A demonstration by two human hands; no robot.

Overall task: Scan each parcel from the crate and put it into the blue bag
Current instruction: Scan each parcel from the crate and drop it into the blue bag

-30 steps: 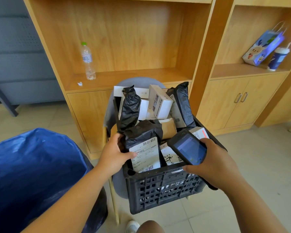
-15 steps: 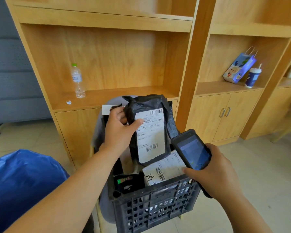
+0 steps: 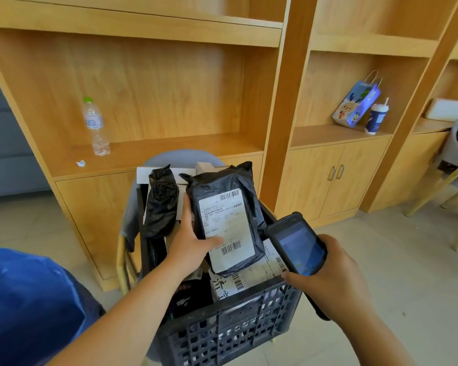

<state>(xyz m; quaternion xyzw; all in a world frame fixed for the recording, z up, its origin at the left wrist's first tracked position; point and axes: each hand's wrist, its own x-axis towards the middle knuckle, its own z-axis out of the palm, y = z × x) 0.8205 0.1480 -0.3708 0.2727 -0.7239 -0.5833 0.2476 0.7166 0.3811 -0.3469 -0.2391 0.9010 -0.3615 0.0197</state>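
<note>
— Fingers [image 3: 188,207] of the left hand [image 3: 189,247] are wrapped round the lower left edge of the soft black plastic mailer parcel with a white shipping label [image 3: 226,223], thumb pressed on the label's lower corner. Where does it sit?

— Held up above the black slatted plastic crate [image 3: 230,331], label facing the camera, tilted a little. Right hand [image 3: 331,276] is clenched around the dark rugged handheld scanner [image 3: 296,247], which points at the parcel from just beside it.

— How will that parcel handle, do you think?

— Light and floppy, I'd judge: the film is crinkled and slack at the top corners, though the middle looks padded by its contents. Slick plastic, so a pinch at one corner might slip. A grip across the edge, as now, looks sound, provided the thumb stays off the lower barcode.

— And afterwards?

— The large blue plastic bag [image 3: 29,299] stands open to the left, near the crate. More parcels remain in the crate, including a twisted black plastic-wrapped bundle [image 3: 161,202].
</note>
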